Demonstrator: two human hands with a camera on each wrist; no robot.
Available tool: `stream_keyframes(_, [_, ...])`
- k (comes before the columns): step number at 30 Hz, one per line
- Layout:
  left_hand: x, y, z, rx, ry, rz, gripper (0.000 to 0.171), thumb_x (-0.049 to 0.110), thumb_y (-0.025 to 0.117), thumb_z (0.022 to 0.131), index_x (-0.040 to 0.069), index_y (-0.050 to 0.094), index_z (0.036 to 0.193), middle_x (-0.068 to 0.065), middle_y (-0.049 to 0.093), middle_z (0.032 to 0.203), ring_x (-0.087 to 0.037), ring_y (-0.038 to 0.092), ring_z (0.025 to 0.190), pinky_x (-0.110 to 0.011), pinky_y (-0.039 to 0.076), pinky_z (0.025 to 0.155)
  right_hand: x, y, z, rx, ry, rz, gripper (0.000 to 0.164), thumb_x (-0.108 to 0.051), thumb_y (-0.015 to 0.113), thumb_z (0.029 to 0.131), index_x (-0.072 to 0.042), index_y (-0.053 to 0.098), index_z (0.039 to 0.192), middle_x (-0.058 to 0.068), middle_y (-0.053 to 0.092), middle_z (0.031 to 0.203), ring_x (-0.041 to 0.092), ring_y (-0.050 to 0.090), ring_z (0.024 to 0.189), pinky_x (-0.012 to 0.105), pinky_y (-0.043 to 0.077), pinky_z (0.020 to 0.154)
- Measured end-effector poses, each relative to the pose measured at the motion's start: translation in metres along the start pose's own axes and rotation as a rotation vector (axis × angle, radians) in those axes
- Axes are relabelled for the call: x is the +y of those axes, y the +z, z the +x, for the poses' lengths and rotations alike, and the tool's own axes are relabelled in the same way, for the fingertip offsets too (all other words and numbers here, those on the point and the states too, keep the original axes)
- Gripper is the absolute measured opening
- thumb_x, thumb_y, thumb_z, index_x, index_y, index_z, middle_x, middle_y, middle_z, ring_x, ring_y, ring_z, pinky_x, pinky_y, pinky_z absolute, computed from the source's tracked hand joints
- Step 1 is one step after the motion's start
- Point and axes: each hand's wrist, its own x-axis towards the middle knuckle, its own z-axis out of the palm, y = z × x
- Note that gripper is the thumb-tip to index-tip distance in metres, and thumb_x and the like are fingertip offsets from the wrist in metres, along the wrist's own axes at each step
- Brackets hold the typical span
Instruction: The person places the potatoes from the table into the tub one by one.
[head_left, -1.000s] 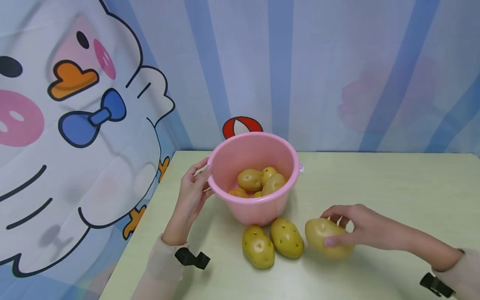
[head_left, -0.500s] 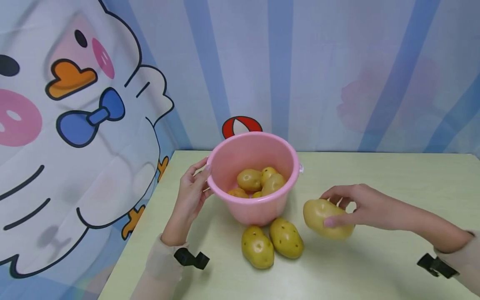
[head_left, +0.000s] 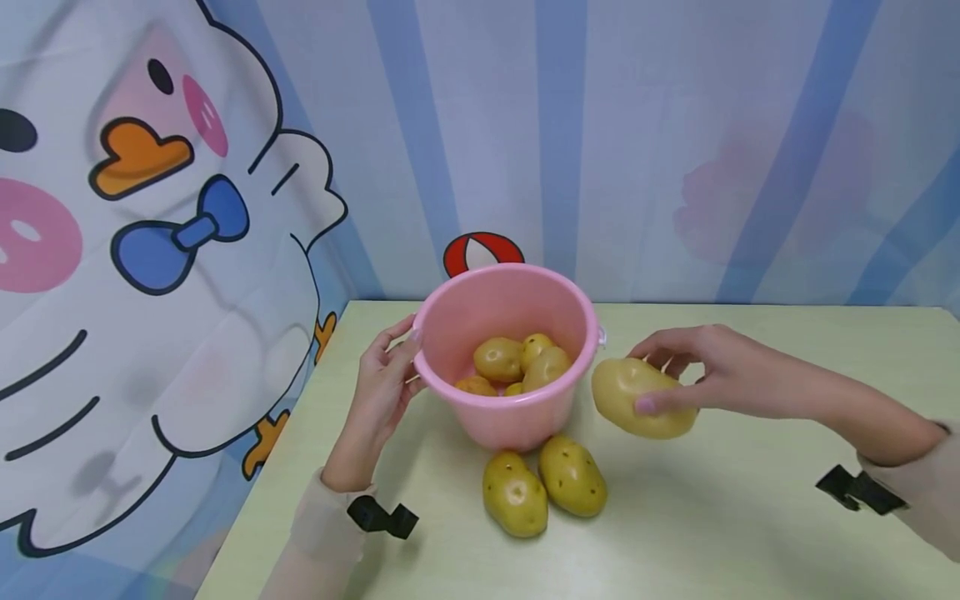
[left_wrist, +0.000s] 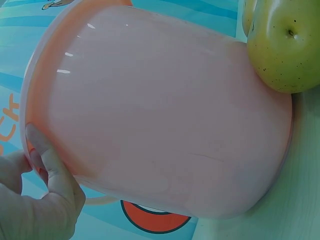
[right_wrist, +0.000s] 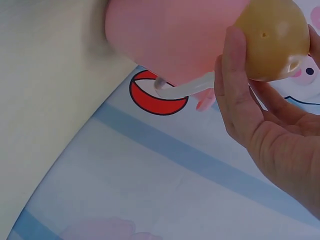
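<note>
My left hand [head_left: 386, 379] grips the left rim of a pink bucket [head_left: 513, 421], thumb and fingers on either side of the rim in the left wrist view. Inside the bucket lie several yellow-brown potatoes [head_left: 498, 359]. Raised above the table to the right of the bucket, my right hand [head_left: 712, 367] holds a large pale potato [head_left: 637, 398] between thumb and fingers. In the right wrist view that potato [right_wrist: 275, 40] overlaps the bucket's side. Two more potatoes, a left one [head_left: 516, 495] and a right one [head_left: 573, 477], rest on the table at the bucket's front.
The pale green table [head_left: 787, 517] reaches back to a blue striped backdrop [head_left: 645, 150]. A cartoon bird print [head_left: 225, 333] covers the cloth on the left. A white bucket handle [right_wrist: 187, 89] hangs on the far side, seen from the right wrist.
My right hand has lifted the potato from low over the table and brought it slightly left, toward the bucket's rim. The left hand and the bucket have stayed in place.
</note>
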Motion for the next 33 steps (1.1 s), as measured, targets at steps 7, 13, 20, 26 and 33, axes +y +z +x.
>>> stream_keyframes(7, [-0.001, -0.002, -0.001, 0.004, -0.006, -0.008, 0.043, 0.019, 0.060, 0.102, 0.008, 0.047, 0.141, -0.025, 0.056, 0.133, -0.025, 0.070, 0.094, -0.029, 0.060, 0.077, -0.013, -0.014, 0.008, 0.013, 0.011, -0.047, 0.044, -0.033, 0.077, 0.088, -0.011, 0.066, 0.125, -0.006, 0.069, 0.096, 0.017, 0.064, 0.092, 0.032, 0.058, 0.067])
stream_keyframes(13, [-0.001, -0.003, -0.001, 0.007, -0.005, -0.004, 0.044, 0.020, 0.060, 0.102, 0.009, 0.047, 0.142, -0.026, 0.056, 0.132, -0.027, 0.069, 0.096, -0.028, 0.060, 0.077, -0.022, -0.023, 0.014, 0.001, 0.011, -0.058, 0.044, -0.033, 0.075, 0.090, -0.010, 0.065, 0.126, -0.003, 0.069, 0.098, 0.018, 0.063, 0.094, 0.034, 0.058, 0.067])
stream_keyframes(20, [0.000, -0.003, 0.000, 0.007, -0.002, -0.004, 0.043, 0.019, 0.059, 0.102, 0.008, 0.047, 0.142, -0.028, 0.054, 0.134, -0.022, 0.070, 0.091, -0.025, 0.060, 0.074, -0.030, -0.026, 0.025, 0.007, -0.013, -0.061, 0.043, -0.032, 0.074, 0.091, -0.009, 0.065, 0.125, -0.002, 0.069, 0.098, 0.018, 0.064, 0.094, 0.035, 0.057, 0.069])
stream_keyframes(26, [0.000, -0.001, -0.001, 0.006, 0.004, -0.006, 0.043, 0.017, 0.059, 0.102, 0.007, 0.046, 0.143, -0.024, 0.059, 0.128, -0.018, 0.070, 0.084, -0.027, 0.060, 0.073, -0.039, -0.030, 0.040, 0.031, -0.022, -0.084, 0.043, -0.035, 0.074, 0.090, -0.010, 0.066, 0.124, -0.001, 0.070, 0.099, 0.018, 0.064, 0.094, 0.035, 0.058, 0.069])
stream_keyframes(33, [0.000, 0.000, 0.001, 0.014, -0.005, -0.004, 0.042, 0.019, 0.059, 0.102, 0.009, 0.047, 0.141, -0.027, 0.055, 0.133, -0.020, 0.070, 0.088, -0.027, 0.060, 0.074, -0.050, -0.033, 0.055, 0.046, 0.009, 0.006, 0.044, -0.033, 0.075, 0.090, -0.009, 0.065, 0.125, 0.005, 0.070, 0.100, 0.021, 0.066, 0.088, 0.038, 0.061, 0.066])
